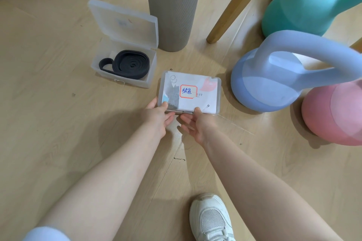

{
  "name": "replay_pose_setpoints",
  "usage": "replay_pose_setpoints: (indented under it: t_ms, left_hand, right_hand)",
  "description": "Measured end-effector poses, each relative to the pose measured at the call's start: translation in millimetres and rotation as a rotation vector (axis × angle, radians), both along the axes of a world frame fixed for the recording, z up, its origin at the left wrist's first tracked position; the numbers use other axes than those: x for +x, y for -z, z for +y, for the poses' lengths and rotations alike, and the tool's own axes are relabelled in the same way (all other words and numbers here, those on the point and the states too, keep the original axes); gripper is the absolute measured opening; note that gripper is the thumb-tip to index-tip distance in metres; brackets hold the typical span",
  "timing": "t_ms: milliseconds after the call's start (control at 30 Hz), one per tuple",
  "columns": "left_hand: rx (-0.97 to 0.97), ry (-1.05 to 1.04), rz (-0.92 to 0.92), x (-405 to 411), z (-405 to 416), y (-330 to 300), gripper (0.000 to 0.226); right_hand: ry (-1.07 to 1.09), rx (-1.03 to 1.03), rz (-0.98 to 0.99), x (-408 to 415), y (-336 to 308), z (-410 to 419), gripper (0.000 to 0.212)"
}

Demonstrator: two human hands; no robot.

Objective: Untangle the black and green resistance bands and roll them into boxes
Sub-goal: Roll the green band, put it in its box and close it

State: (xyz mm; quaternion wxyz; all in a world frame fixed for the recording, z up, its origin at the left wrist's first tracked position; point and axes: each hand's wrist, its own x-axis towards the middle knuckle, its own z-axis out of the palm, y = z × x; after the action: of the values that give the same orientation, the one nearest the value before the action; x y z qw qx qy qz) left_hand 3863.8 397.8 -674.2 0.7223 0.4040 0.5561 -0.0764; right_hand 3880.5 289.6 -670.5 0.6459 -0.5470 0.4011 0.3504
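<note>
Two hands work the near edge of a closed clear plastic box (pixel 189 92) on a wooden floor (pixel 58 123), its lid carrying a red-bordered label (pixel 188 91) with blue handwriting. Left hand (pixel 157 116) and right hand (pixel 193 123) each pinch that edge, thumbs on top, fingers curled beneath by the clasp. Whether the green band sits inside cannot be told. Just beside it, a second box (pixel 125 64) stands open with the black band (pixel 126 64) coiled inside, one loop end jutting out. Closing cleanly likely means pressing evenly at the latch while keeping the box flat; the open box probably needs its loose loop tucked before its lid comes down. Kettlebells (pixel 274 76) and a rolled mat (pixel 173 6) stand close by.
</note>
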Motion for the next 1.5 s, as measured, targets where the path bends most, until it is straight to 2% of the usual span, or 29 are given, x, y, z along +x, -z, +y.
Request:
replay_pose_setpoints:
  t_ms: [267, 333, 433, 467, 533, 667, 767, 867, 967, 1067, 1133, 1200, 1300, 1333, 1400, 1433, 1500]
  left_hand:
    - [0.044, 0.061, 0.051, -0.5, -1.2, 0.1, 0.044]
    - [0.077, 0.179, 0.080, -3.6, 5.4, 2.0, 0.052]
    - [0.210, 0.382, 0.115, -5.0, 20.3, 6.7, 0.070]
    - [0.254, 0.405, 0.109, -3.0, 26.7, 6.3, 0.072]
    - [0.331, 0.382, 0.092, 4.2, 44.0, 3.6, 0.069]
    - [0.358, 0.201, 0.084, 25.2, 83.7, -6.6, 0.055]
    - [0.316, 0.148, 0.114, 33.4, 100.7, -6.3, 0.050]
    - [0.249, 0.108, 0.104, 33.1, 105.4, -4.6, 0.049]
    - [0.262, 0.088, 0.064, 34.4, 109.6, 0.3, 0.051]
    - [0.167, -0.019, 0.043, 37.5, 114.1, -4.0, 0.041]
    - [0.025, -0.141, -0.009, 38.2, 117.7, -8.2, 0.049]
    - [-0.021, -0.215, -0.039, 38.3, 124.9, -9.0, 0.061]
    - [0.148, -0.314, 0.000, 40.7, 142.3, -8.5, 0.062]
    - [0.248, -0.316, 0.011, 41.5, 150.8, -5.2, 0.071]
    - [0.367, -0.212, -0.013, 42.5, 165.2, 2.6, 0.087]
    - [0.357, -0.163, -0.038, 42.7, 167.9, 3.5, 0.082]
    - [0.298, -0.119, -0.065, 42.8, 171.3, 5.0, 0.058]
  right_hand:
    - [-0.077, 0.037, 0.036, -3.1, -0.5, -10.1, 0.041]
    - [-0.239, -0.022, 0.062, -2.1, -6.0, -15.0, 0.045]
    - [-0.624, -0.102, 0.060, 1.8, -32.9, -10.5, 0.036]
    - [-0.664, -0.114, -0.009, 7.1, -41.3, -5.0, 0.032]
    - [-0.657, -0.179, -0.276, 24.8, -50.4, 11.7, 0.025]
    - [-0.742, -0.433, -0.828, 74.1, -57.3, 56.5, 0.021]
    - [-0.843, -0.586, -1.143, 108.7, -57.9, 84.5, 0.035]
    - [-1.030, -0.741, -1.275, 126.6, -51.2, 103.7, 0.050]
    - [-1.161, -0.837, -1.294, 132.0, -40.5, 115.3, 0.057]
    - [-1.170, -0.833, -1.306, 130.5, -39.2, 119.9, 0.048]
    - [-1.170, -0.769, -1.383, 121.7, -41.1, 119.9, 0.043]
    - [-1.242, -0.702, -1.413, 108.3, -35.4, 119.3, 0.050]
    - [-1.371, -0.661, -1.260, 90.5, -12.4, 124.5, 0.030]
    - [-1.382, -0.679, -1.204, 86.3, -5.2, 128.0, 0.025]
    - [-1.353, -0.727, -1.173, 78.6, 3.7, 137.7, 0.030]
    - [-1.357, -0.746, -1.153, 74.4, 5.9, 142.9, 0.038]
    - [-1.449, -0.838, -1.102, 65.2, 10.2, 152.6, 0.049]
